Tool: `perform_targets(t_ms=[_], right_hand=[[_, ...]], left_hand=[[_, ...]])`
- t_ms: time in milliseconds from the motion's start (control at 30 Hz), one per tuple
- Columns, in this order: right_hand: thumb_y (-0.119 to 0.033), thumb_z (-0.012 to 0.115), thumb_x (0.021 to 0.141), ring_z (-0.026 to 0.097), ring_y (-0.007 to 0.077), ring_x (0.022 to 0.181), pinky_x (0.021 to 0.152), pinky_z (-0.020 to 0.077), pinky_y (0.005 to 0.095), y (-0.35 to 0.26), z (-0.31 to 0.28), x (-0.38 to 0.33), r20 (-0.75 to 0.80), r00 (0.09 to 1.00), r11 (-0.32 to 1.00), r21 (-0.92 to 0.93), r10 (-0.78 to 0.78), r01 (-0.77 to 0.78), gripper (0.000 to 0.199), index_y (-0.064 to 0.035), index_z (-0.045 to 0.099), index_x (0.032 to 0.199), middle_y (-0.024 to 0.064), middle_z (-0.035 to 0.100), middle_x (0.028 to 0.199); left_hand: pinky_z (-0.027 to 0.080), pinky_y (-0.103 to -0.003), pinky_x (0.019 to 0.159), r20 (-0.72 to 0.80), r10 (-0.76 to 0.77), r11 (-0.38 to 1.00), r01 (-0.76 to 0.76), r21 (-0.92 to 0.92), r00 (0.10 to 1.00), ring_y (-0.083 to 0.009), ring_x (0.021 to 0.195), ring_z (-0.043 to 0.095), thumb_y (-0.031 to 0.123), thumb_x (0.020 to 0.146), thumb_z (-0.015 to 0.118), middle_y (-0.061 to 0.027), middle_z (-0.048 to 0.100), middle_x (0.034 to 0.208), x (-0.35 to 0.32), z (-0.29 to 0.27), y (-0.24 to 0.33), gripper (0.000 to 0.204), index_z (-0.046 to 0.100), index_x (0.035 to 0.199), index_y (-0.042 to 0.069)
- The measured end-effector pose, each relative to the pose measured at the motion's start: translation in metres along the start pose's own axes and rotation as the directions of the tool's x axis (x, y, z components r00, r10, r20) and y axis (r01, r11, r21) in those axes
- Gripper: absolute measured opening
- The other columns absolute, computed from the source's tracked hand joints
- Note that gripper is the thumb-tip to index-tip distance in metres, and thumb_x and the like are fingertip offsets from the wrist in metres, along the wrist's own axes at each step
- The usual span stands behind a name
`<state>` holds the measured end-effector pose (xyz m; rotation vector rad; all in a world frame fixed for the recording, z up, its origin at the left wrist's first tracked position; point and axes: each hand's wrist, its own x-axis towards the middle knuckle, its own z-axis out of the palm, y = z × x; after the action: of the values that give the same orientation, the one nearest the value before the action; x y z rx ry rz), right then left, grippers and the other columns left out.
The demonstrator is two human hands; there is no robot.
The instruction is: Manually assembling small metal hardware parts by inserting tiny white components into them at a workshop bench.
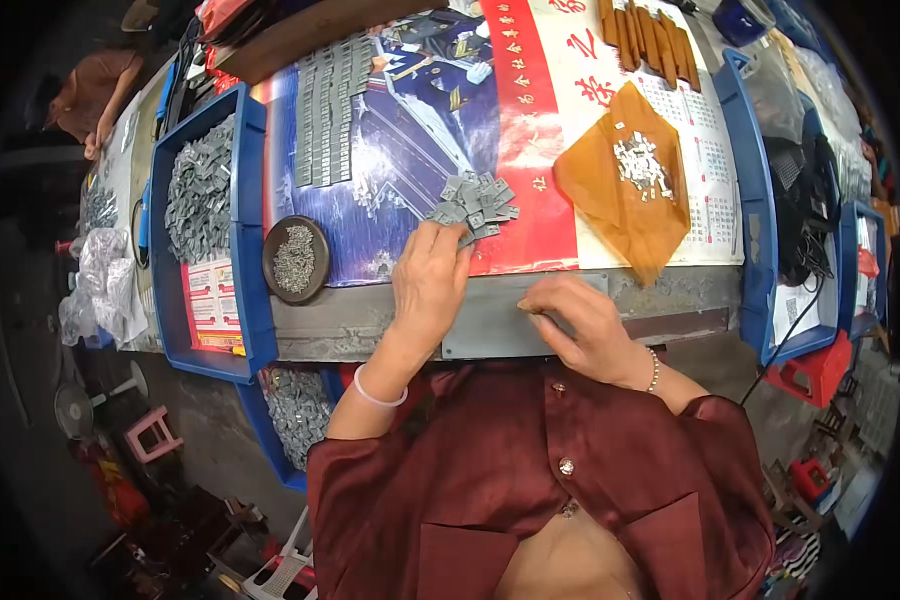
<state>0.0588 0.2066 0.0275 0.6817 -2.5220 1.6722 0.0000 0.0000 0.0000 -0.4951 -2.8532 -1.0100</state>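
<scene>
A loose heap of small flat grey rectangular pieces (478, 200) lies on the glossy printed sheet in front of me. My left hand (430, 280) reaches to its near edge, fingers drawn together around a grey piece there. My right hand (585, 325) is curled, with thumb and forefinger close together over a flat grey plate (495, 318) at the table's near edge. Whatever its fingertips hold is too small to make out. To the left stands a round dark dish (295, 260) of tiny metal parts. Small white pieces (642, 165) rest on an orange-brown sheet (605, 190) at the right.
Grey pieces stand in neat rows (325, 115) at the far left. A blue tray (250, 230) on the left holds many more; a second blue tray (765, 200) borders the right. Brown strips (655, 45) lie at the back. Another person (95, 95) sits at far left.
</scene>
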Motion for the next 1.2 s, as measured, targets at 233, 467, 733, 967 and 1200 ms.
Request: perform_targets(t_ms=[233,467,733,967,1200], right_hand=[[0.002,0.063,0.077,0.06,0.0279,0.084,0.074,0.0487,0.0374,-0.001,0.002,-0.003,0.013,1.0,1.0,0.016,-0.018,0.018,0.018,-0.0018,0.059,0.094,0.01,0.06,0.09],[0.001,0.062,0.078,0.06,0.0292,0.08,0.072,0.048,0.0382,0.004,0.006,-0.003,0.039,0.999,0.999,0.051,-0.006,0.004,0.015,-0.0018,0.058,0.092,0.0111,0.06,0.086],[0.001,0.061,0.08,0.06,0.0278,0.079,0.071,0.0483,0.0359,0.004,0.007,0.004,0.001,0.999,0.998,0.037,0.046,-0.046,0.015,-0.0011,0.059,0.095,0.012,0.06,0.086],[-0.004,0.06,0.086,0.06,0.0148,0.084,0.077,0.0489,0.0282,0.001,0.011,0.016,-0.003,0.94,0.829,0.472,0.343,-0.301,0.02,0.0011,0.056,0.105,0.0086,0.063,0.092],[-0.003,0.057,0.087,0.054,0.007,0.086,0.078,0.0461,0.0229,0.006,0.007,0.015,0.156,0.872,0.569,0.702,0.464,-0.429,0.021,-0.0006,0.053,0.107,0.0022,0.056,0.096]], left_hand=[[0.046,-0.04,0.068,-0.051,0.113,0.985,-0.105,0.14,0.992,-0.0318,0.079,0.056,0.002,0.076,0.068,-0.0126,0.056,0.086,-0.001,0.005,0.005,0.023,0.059,0.097,0.002],[0.045,-0.042,0.069,0.051,-0.08,0.994,0.083,-0.065,0.995,-0.0343,0.078,0.056,0.003,0.075,0.069,-0.0148,0.055,0.084,-0.002,0.002,0.005,0.019,0.053,0.087,0.0],[0.046,-0.034,0.06,-0.003,-0.181,0.958,0.176,-0.226,0.983,-0.0242,0.064,0.057,0.002,0.078,0.068,-0.0109,0.059,0.076,-0.011,-0.007,0.018,0.015,0.055,0.086,0.0],[0.048,-0.021,0.068,0.323,-0.316,0.521,0.448,-0.727,0.892,-0.0057,0.077,0.057,0.003,0.089,0.062,-0.0025,0.062,0.089,-0.027,-0.025,0.046,0.01,0.059,0.096,-0.003],[0.048,-0.021,0.062,0.278,-0.31,0.524,0.407,-0.748,0.909,-0.0062,0.072,0.059,0.007,0.091,0.059,-0.0029,0.064,0.082,-0.027,-0.018,0.056,0.016,0.06,0.104,-0.002]])
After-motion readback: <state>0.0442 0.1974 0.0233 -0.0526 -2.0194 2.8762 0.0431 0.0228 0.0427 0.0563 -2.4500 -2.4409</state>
